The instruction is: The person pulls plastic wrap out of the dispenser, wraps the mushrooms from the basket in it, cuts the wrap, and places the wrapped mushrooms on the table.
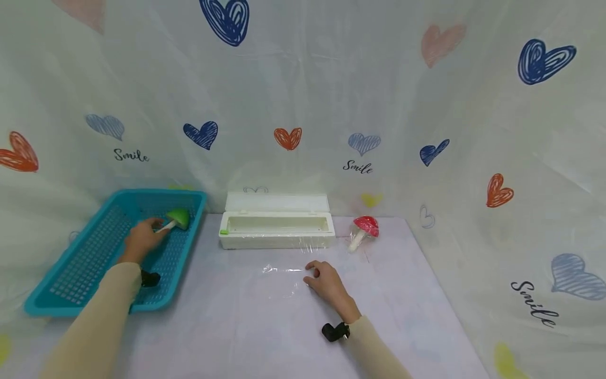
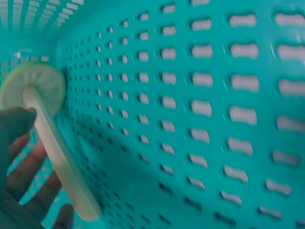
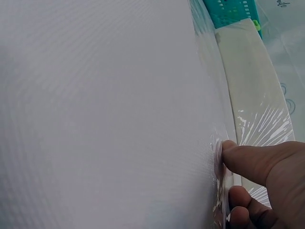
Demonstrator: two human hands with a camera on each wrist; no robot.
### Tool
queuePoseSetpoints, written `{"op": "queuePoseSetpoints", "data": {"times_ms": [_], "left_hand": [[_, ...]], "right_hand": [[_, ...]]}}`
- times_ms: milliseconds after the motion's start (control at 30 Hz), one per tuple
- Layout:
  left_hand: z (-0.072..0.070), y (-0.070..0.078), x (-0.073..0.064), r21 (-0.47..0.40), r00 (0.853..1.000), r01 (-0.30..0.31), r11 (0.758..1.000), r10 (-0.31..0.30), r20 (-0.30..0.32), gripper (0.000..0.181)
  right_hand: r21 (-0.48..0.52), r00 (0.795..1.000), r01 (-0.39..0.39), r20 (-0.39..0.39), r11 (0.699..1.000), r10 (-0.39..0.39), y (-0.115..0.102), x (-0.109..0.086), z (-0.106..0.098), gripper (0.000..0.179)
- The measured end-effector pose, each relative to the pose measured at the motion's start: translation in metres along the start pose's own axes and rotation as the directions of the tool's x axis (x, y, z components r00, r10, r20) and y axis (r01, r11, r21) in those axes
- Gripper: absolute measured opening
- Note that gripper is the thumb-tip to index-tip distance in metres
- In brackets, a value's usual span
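Observation:
Inside the blue basket (image 1: 156,192), my left hand (image 1: 143,239) pinches the white stem of a toy mushroom with a green cap (image 1: 179,217). Seen from the left wrist, the thumb lies on the stem (image 2: 59,152) just below the cap, and the other fingers are behind it. My right hand (image 1: 329,287) pinches the front edge of clear plastic wrap (image 1: 283,270) between thumb and fingers. That sheet stretches from the white wrap dispenser box (image 1: 274,241), with creases fanning out near the fingers in the right wrist view.
The dispenser's lid (image 1: 276,201) stands raised against the back curtain. To its right lies a red-capped toy mushroom (image 1: 366,226) wrapped in clear film. A pale cloth (image 1: 227,321) covers the table, and a heart-printed curtain (image 1: 303,79) hangs behind.

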State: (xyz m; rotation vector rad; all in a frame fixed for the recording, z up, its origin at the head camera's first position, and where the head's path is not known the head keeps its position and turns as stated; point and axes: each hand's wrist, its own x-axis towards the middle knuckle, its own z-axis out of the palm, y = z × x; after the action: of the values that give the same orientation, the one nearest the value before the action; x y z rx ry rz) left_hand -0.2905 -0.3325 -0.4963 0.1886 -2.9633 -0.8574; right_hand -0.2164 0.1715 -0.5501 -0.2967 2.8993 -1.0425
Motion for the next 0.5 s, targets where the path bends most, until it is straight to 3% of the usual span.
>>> {"op": "queuePoseSetpoints", "data": {"times_ms": [200,500], "left_hand": [[-0.0003,0.0036,-0.0016,0.053,0.996,0.021,0.998,-0.026,0.089,0.051],[-0.0037,0.0096,-0.0023,0.084,0.98,-0.009,0.996,-0.008,0.2,0.047]], "right_hand": [[0.002,0.999,0.032,-0.017,0.999,-0.032,0.0006,-0.0031,0.0034,0.025],[0.001,0.999,0.027,-0.031,1.0,-0.027,0.0017,-0.0067,0.0042,0.025]]}}
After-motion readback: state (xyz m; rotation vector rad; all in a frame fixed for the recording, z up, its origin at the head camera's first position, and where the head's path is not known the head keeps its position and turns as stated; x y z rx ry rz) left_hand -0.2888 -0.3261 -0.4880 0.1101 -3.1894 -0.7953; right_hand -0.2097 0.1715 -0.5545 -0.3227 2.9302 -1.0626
